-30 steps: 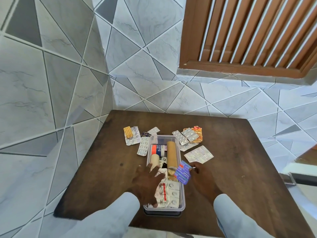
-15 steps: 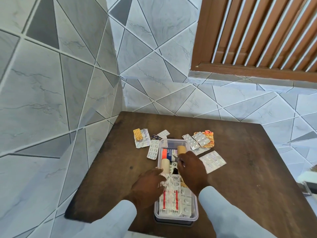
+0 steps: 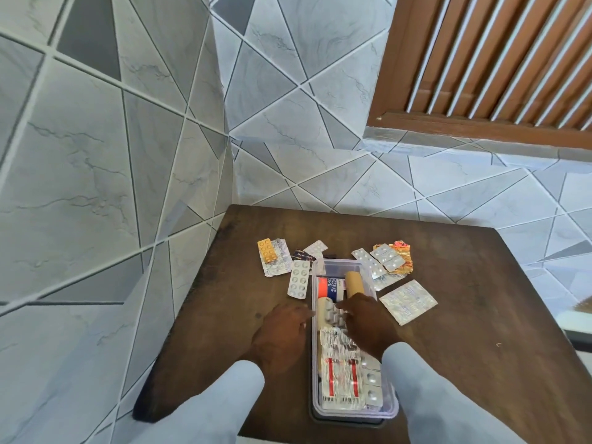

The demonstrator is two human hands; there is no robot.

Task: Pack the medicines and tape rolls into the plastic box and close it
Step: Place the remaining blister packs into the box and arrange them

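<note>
A clear plastic box (image 3: 393, 406) stands lengthwise on the dark wooden table (image 3: 480, 315). It holds an adhesive tape pack (image 3: 330, 288), a brown cardboard roll (image 3: 354, 282), a paler roll (image 3: 320, 310) and several silver blister packs (image 3: 341, 384). My right hand (image 3: 366, 325) reaches into the middle of the box and pinches a grey blister pack (image 3: 333, 315) between thumb and fingers. My left hand (image 3: 282, 334) rests flat on the table, fingertips touching the box's left wall.
Loose blister packs lie around the box's far end: an orange one (image 3: 267, 250), a white one (image 3: 299, 278), a silver sheet (image 3: 408, 301), an orange foil pile (image 3: 402, 254). Tiled walls close off the table's left and far sides. A dark edge (image 3: 347, 420) shows under the box's near end.
My right hand carried a purple pack from the box's right side in over the box; it now holds a grey blister pack at the middle. My left hand slid out beside the left wall.
</note>
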